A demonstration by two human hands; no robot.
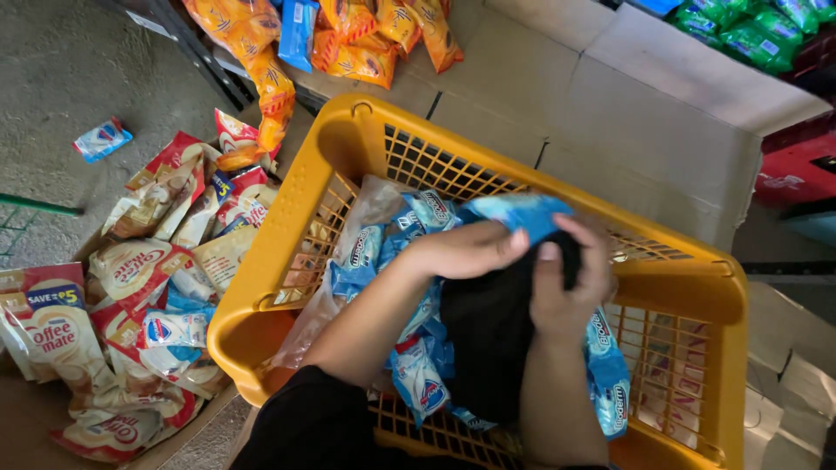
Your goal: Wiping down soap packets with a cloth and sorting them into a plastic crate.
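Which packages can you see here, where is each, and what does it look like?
Blue sachets: in the yellow basket, under both hands; small, blue-white.
Creamer pouches: box at left; cream, red.
Orange packs: top centre; shiny.
Green packs: top right.
Lone sachet: on the floor, top left; blue-white.

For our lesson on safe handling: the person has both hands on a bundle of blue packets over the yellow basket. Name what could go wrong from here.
1. The left hand and right hand grip only the top of the blue packets; lower ones hang loose and could slip out.
2. The clear bag in the basket lies slack, so packets may snag or tear it.
3. Sachets crowd the floor beside the basket and could be stepped on.
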